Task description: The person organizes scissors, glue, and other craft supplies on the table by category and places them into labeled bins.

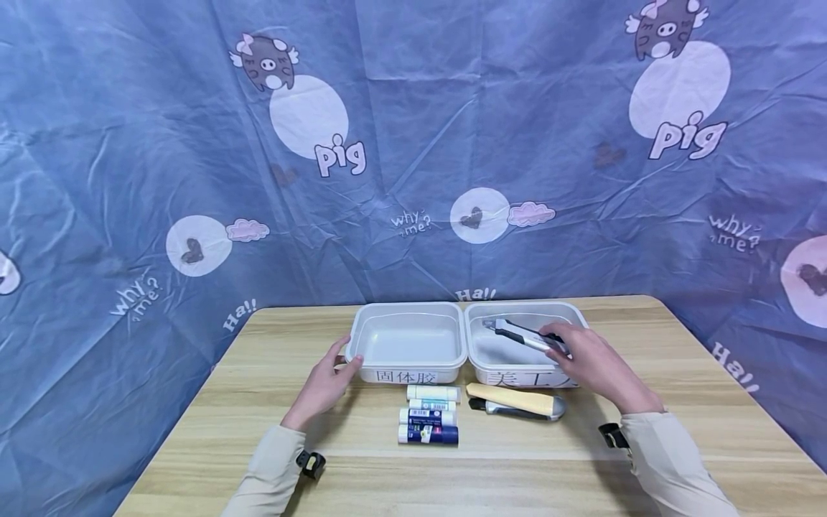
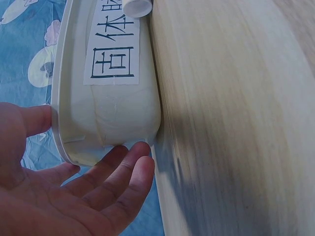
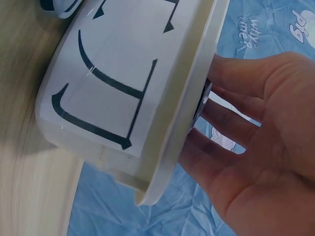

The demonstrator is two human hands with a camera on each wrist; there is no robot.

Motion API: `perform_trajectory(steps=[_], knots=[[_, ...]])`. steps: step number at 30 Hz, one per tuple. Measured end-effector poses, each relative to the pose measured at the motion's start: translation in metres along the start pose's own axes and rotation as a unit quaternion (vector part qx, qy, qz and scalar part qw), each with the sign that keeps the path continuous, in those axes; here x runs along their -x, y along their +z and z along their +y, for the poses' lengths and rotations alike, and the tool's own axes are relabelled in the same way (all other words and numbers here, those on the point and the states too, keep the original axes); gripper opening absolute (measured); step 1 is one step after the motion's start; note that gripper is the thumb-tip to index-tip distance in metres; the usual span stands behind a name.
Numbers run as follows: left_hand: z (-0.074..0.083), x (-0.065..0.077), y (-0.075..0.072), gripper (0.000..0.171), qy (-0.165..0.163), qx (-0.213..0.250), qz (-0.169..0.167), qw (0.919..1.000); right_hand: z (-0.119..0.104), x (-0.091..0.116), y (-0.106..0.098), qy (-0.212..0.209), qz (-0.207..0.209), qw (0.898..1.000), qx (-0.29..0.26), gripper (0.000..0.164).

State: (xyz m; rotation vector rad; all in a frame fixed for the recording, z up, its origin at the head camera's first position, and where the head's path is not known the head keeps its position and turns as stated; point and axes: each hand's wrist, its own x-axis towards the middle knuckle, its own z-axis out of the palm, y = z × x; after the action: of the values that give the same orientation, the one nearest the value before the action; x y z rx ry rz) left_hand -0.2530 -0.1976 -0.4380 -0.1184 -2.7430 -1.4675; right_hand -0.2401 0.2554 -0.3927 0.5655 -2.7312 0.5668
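Observation:
My right hand [image 1: 597, 362] grips a white-and-black utility knife [image 1: 525, 336] over the right white bin [image 1: 504, 353], its tip pointing left. In the right wrist view, most of that knife [image 3: 201, 103] is hidden behind the bin's rim. My left hand [image 1: 326, 388] is at the near left corner of the left white bin [image 1: 413, 370]. The left wrist view has its thumb at the rim and its fingers, slightly bent, beside the bin's end wall [image 2: 125, 113]. Two more utility knives, one yellow [image 1: 510, 396] and one black-and-grey [image 1: 517, 411], lie before the right bin.
Several glue sticks [image 1: 429, 417] lie stacked in a column before the left bin. Both bins bear printed labels on their fronts and stand side by side on the wooden table [image 1: 491, 481]. A blue printed cloth [image 1: 413, 143] hangs behind the table.

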Motion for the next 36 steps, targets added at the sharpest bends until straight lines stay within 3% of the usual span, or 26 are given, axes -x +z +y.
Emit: perform_trajectory(steps=[23, 36], knots=[[-0.0010, 0.0010, 0.0012, 0.066, 0.001, 0.002, -0.004, 1.0000, 0.0075, 0.0039, 0.0067, -0.007, 0.005, 1.000, 0.000, 0.030], [0.0001, 0.0013, -0.0003, 0.066, 0.003, -0.003, 0.000, 1.0000, 0.0095, 0.0025, 0.0037, 0.014, 0.002, 1.000, -0.015, 0.037]])
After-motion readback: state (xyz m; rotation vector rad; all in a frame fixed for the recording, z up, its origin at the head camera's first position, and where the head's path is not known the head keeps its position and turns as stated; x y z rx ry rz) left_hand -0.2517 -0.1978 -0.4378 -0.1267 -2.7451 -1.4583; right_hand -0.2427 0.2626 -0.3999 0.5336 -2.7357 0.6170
